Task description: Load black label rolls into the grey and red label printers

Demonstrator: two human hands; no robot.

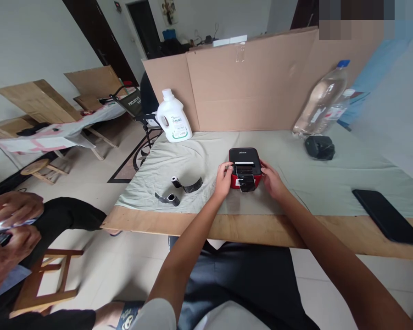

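A small black and red label printer (243,155) sits upright on the cloth-covered table in front of me. A dark, shiny strip (247,182) hangs from the slot at its front. My left hand (223,179) grips the printer's left side, thumb and fingers against the casing. On the opposite side my right hand (272,181) holds the right edge, its fingertips partly hidden behind the corner. Two small rolls with dark, loose tails lie to the left of my left hand: one roll (175,182) farther back, the other roll (173,199) nearer the table edge.
A white jug (174,117) stands at the back left before a cardboard screen (248,87). At right are a large clear bottle (325,98), a black wrapped object (319,147) and a black phone-like slab (387,215). Another person's hands (12,229) are at far left.
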